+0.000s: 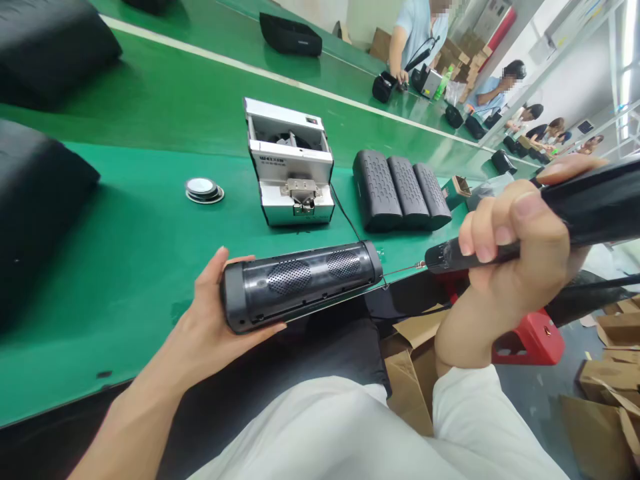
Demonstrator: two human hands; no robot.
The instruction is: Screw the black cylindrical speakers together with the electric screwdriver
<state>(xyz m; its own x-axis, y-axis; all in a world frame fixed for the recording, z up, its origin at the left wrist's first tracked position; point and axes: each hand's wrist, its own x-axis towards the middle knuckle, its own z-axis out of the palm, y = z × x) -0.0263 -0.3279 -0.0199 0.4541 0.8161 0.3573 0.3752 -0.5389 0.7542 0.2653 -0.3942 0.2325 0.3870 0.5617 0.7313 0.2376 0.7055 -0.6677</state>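
The left hand [215, 317], spread partway, grips the left end of a black perforated housing [300, 283] at the near edge of the bench [150, 227]. The right hand [525, 230], raised past that edge, is curled around a black screwdriver [600, 200] aimed at the housing's right end, contact hard to judge; bare green surface stretches between housing and disc stack [204, 189]

My left hand [207, 323], thumb uppermost, cups the black speaker [305, 280] at its left end; my right hand [535, 233], tightly curled, is raised beyond its right end.
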